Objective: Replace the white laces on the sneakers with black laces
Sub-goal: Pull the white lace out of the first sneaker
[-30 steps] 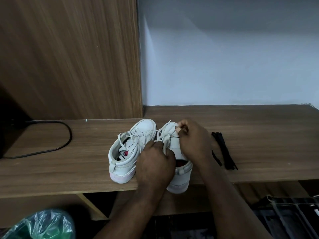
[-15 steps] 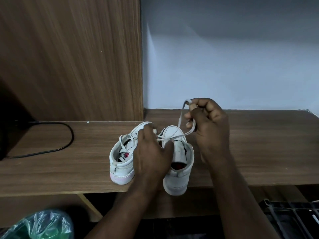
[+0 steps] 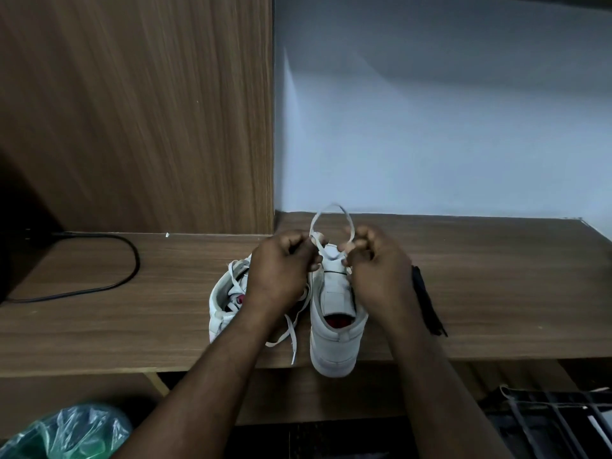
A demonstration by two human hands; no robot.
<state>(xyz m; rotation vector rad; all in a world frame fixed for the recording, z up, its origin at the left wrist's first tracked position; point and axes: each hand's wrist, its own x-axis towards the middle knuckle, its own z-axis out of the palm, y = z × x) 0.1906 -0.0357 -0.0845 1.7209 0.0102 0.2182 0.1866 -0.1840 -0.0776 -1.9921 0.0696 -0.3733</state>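
1. Flat white shoelace [image 3: 332,206]: arching up in a loop over the front of the right-side white high-top sneaker [image 3: 334,329], with each end of the loop running down into a hand.
2. Left hand [image 3: 281,273]: fingers curling tightly, pinching the left strand of the loop.
3. Right hand [image 3: 379,271]: fingers curling likewise, pinching the right strand just above the shoe's tongue.
4. Right-side sneaker: standing upright on the brown wood-grain table [image 3: 496,279], heel overhanging the front edge.
5. Left-side white high-top sneaker [image 3: 222,309]: standing just beside the first, laced in white, partly hidden behind the left wrist.
6. Loose white lace end [image 3: 291,329]: trailing between the two shoes towards the table's front edge; which shoe it belongs to cannot be told.
7. Bundle of black laces [image 3: 429,306]: lying on the table just right of the right wrist.
8. Thin black cable [image 3: 127,260]: curving across the table's left part.
9. Green translucent plastic bag [image 3: 66,432]: sitting below the table, bottom left.
10. Dark wire rack [image 3: 549,422]: showing at bottom right.
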